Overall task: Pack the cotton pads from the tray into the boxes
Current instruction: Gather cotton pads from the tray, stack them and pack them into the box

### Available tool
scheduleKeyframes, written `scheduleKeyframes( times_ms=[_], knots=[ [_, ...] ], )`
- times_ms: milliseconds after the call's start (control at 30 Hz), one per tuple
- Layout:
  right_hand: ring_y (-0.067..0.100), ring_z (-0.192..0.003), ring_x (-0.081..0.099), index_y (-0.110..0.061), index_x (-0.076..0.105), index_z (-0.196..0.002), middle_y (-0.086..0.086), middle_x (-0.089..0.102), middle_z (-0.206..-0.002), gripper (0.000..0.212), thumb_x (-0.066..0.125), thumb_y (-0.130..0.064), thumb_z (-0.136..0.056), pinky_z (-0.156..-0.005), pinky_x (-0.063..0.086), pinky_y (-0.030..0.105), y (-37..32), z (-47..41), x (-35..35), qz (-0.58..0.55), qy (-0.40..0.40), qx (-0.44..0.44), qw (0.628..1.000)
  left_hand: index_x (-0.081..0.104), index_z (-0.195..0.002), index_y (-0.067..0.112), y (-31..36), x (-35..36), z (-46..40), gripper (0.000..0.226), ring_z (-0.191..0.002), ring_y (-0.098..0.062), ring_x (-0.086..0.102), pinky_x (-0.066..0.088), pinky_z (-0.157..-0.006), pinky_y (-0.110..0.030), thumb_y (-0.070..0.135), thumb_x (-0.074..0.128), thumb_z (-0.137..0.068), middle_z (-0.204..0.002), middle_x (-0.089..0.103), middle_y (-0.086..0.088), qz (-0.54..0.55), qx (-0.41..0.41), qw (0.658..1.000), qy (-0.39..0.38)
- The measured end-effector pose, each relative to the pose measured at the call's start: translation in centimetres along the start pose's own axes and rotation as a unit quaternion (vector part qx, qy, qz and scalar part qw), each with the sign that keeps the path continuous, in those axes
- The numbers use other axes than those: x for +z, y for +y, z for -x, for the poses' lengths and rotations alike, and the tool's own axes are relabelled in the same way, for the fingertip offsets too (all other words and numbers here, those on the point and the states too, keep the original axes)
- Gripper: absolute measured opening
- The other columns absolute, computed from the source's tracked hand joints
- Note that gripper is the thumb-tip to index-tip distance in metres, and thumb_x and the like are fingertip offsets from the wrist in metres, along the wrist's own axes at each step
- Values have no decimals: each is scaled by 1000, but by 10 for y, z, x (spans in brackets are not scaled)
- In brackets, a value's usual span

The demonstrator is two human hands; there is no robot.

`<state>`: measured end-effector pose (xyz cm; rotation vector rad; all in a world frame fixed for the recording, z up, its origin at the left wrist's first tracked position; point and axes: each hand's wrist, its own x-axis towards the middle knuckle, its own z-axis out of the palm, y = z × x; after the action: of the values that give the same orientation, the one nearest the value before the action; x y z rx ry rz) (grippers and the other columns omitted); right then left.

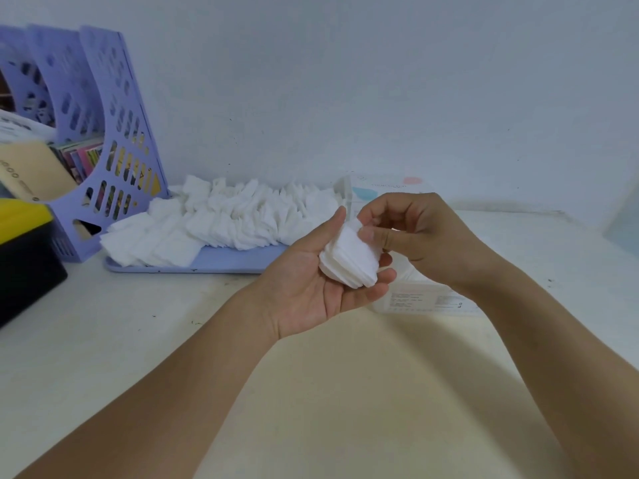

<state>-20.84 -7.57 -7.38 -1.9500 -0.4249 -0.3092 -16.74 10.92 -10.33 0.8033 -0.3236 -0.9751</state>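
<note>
Left hand (311, 288) is palm-up over the cream-white bench (138, 340), cradling a small stack of white square cotton pads (349, 259); thumb lies along the stack's left edge, fingers curl under its right side. Right hand (415, 236) comes in from the right w/ thumb & fingertips pinching the top edge of the same stack. Both hands sit mid-scene, just right of centre, above the bench.

Far left of the hands: flat lilac plastic tray (224, 262) on the bench, heaped w/ loose white cotton pads (224, 219) in a long mound running left to right; a few spill over the tray's left end.

Below & behind the hands, partly hidden: a white cardboard box w/ small printed text (425, 300) on its near face. Can't tell whether it's open at the top. Behind it, against the wall, a second white box w/ pastel blue & pink blotches (390, 188), touching the tray's right end or just beside it; can't tell which.

Far left: lilac perforated plastic file rack (117, 140), upright, w/ colourful papers & a tan folder inside. Near it at the left edge, a black bin w/ yellow lid (24, 243). Pale blue-white wall (345, 81) at the back.
</note>
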Motion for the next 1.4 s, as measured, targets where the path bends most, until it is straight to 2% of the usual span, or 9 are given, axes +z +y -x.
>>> scheduleKeyframes(
  times_ms=[100,167,233,333,433,600,800,967,1400],
  knots=[
    [11,-105,65,-26,66,-124,-6,67,-116,47,83,-26,-80,-81,59,30,-5,3,3,45,-30,15,998,63,-132,11,0,2,1,53,-108,-32,67,60,-86,-42,48,57,-95,-127,64,-15,10,19,1000,-5],
    [6,-110,62,-33,62,-127,-14,65,-118,68,93,-36,-67,-86,57,28,-8,7,11,127,-34,10,991,73,-120,13,0,3,1,45,-120,-26,63,58,-94,-43,46,58,-94,-128,68,-12,18,32,999,18],
    [7,-106,64,-31,67,-120,-15,69,-109,59,93,-35,-67,-84,56,29,-8,7,19,149,-8,-9,989,74,-119,11,0,3,0,46,-120,-24,62,57,-95,-42,45,55,-96,-126,68,-12,21,39,999,30],
    [10,-96,70,-24,72,-107,-9,74,-99,36,88,-24,-75,-80,59,32,-7,5,18,98,12,-14,995,56,-138,9,2,3,1,51,-124,-23,61,56,-96,-41,44,47,-101,-138,62,-11,2,44,999,13],
    [15,-95,72,-17,73,-105,-3,76,-98,29,86,-16,-79,-79,59,34,-7,4,11,32,16,-5,999,53,-140,9,2,4,3,51,-118,-26,65,56,-97,-39,42,48,-101,-137,63,-14,-4,41,999,0],
    [22,-98,72,-14,73,-105,2,76,-99,37,88,-23,-73,-85,60,47,-7,3,15,7,24,0,1000,55,-134,7,0,5,2,56,-113,-25,68,58,-94,-37,47,51,-95,-130,67,-15,-2,52,999,2],
    [13,-100,68,-29,69,-112,-11,71,-105,60,96,-29,-58,-80,60,38,-8,5,23,58,-13,12,998,74,-116,7,-2,3,0,55,-125,-26,61,55,-98,-40,51,60,-87,-131,62,-16,-6,57,998,20],
    [12,-95,71,-18,71,-107,-3,74,-99,49,95,-16,-65,-76,59,30,-4,4,23,47,-11,-3,999,58,-134,7,-2,4,-1,65,-126,-26,60,54,-101,-39,56,49,-92,-140,58,-18,-18,53,998,27],
    [13,-99,69,-16,69,-107,-6,73,-101,48,95,-16,-66,-87,58,37,-4,5,27,59,-8,-16,998,60,-129,9,-2,6,-1,72,-108,-26,71,57,-96,-41,67,34,-96,-122,70,-16,-4,36,998,59]
  ],
)
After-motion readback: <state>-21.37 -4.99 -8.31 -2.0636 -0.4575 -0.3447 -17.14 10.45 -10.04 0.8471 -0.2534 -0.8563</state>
